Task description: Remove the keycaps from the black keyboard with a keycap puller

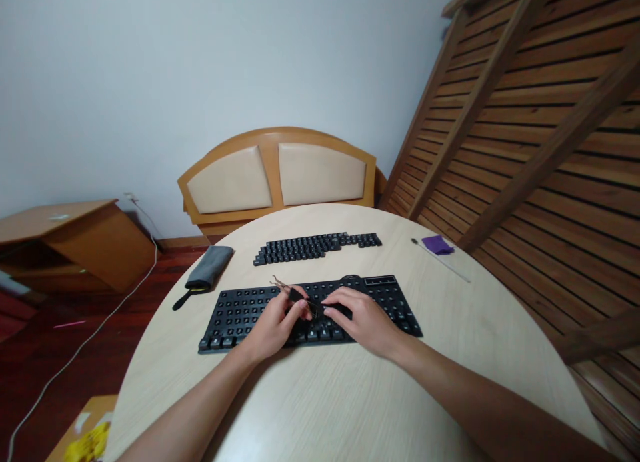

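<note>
A black keyboard (240, 312) with most keycaps removed lies on the round light-wood table (350, 395). My left hand (273, 325) rests over its middle, fingers closed on a wire keycap puller (290, 291) whose prongs stick out to the upper left. My right hand (363, 319) is beside it on the keyboard, fingers curled and pressing down on a black keycap (334, 310) near the middle rows. Rows of removed black keycaps (315, 247) lie laid out farther back on the table.
A folded grey cloth with a black strap (207, 269) lies at the table's left edge. A purple cloth (437, 244) and a thin stick (443, 261) lie at right. Behind stand a headboard (277, 175), a slatted bed frame (525, 129) and a wooden nightstand (75, 242).
</note>
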### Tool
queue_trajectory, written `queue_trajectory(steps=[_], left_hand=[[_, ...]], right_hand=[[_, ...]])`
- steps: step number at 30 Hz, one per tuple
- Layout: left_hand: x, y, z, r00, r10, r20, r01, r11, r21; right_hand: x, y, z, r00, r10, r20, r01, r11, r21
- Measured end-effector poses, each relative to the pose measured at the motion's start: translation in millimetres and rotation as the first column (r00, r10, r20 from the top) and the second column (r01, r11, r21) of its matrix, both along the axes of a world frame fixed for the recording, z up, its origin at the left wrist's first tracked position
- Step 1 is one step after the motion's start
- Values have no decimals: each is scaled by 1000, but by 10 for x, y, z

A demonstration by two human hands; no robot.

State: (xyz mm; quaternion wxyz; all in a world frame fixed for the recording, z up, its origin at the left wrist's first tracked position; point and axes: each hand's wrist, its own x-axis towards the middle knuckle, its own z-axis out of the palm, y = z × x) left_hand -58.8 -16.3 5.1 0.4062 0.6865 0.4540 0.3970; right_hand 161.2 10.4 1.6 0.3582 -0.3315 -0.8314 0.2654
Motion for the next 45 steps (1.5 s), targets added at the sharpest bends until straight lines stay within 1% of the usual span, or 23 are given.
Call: queue_trajectory(steps=[3, 6, 10, 14, 17, 19, 21, 23, 26, 29, 32, 45], left_hand=[[9, 6, -3, 993, 80, -92, -76, 996, 50], [21, 0, 8, 974, 126, -188, -109, 989, 99], [29, 3, 0, 962, 145, -233, -119, 985, 123], [28, 10, -22, 956, 142, -258, -113, 986, 125], [28, 10, -30, 955, 140, -263, -112, 987, 118], [26, 11, -33, 953, 136, -270, -109, 988, 113], [21, 14, -39, 952, 132, -276, -105, 988, 112], [16, 18, -45, 952, 128, -279, -101, 989, 111], [12, 18, -50, 955, 131, -267, -105, 988, 109], [15, 13, -47, 958, 134, -253, -108, 988, 112], [16, 9, -47, 958, 137, -251, -114, 988, 106], [21, 7, -31, 954, 130, -271, -104, 989, 109]], right_hand=[[-7, 9, 9, 997, -65, -49, 62, 996, -62], [-6, 9, 40, 992, -101, -73, 93, 990, -109], [33, 94, 139, 986, -163, -20, 160, 979, -129], [101, 409, 246, 961, -257, 100, 263, 963, -51], [109, 752, 305, 919, -322, 227, 313, 947, 75], [79, 969, 333, 870, -361, 337, 330, 932, 148], [29, 1144, 342, 798, -401, 450, 325, 915, 238], [-27, 1269, 317, 763, -418, 494, 324, 907, 268], [-84, 1372, 215, 749, -425, 508, 326, 904, 276], [-88, 1401, 86, 743, -430, 513, 323, 902, 288], [-59, 1397, -2, 748, -419, 515, 307, 906, 291], [-86, 1419, -40, 768, -387, 511, 275, 919, 282]])
